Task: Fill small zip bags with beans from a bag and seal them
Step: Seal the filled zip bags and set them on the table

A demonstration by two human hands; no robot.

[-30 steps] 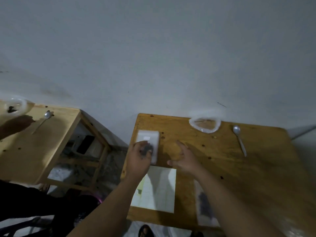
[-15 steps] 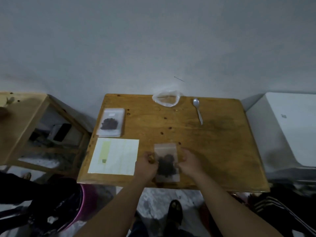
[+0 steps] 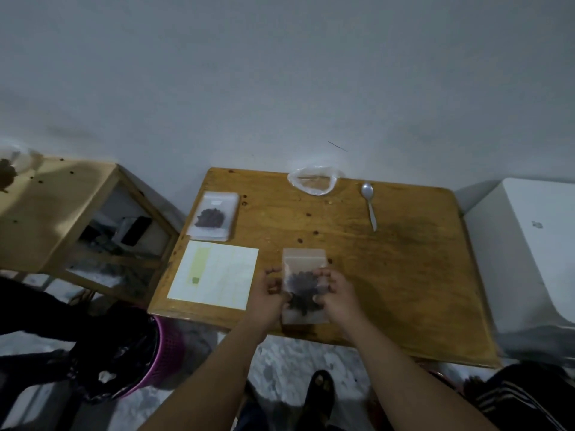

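Beside the paper sheet [image 3: 214,273], left hand [image 3: 267,295] and right hand [image 3: 341,294] pinch the zip bag [image 3: 304,260].

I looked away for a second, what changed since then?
The left hand let go of the filled bag on the stack and drew back; it and the right hand now grip the zip bag of beans. Spoon, plastic bag and paper stayed put.

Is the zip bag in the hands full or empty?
Partly full: dark beans show through the zip bag, held at its sides by the left hand and right hand. Seal: cannot tell.
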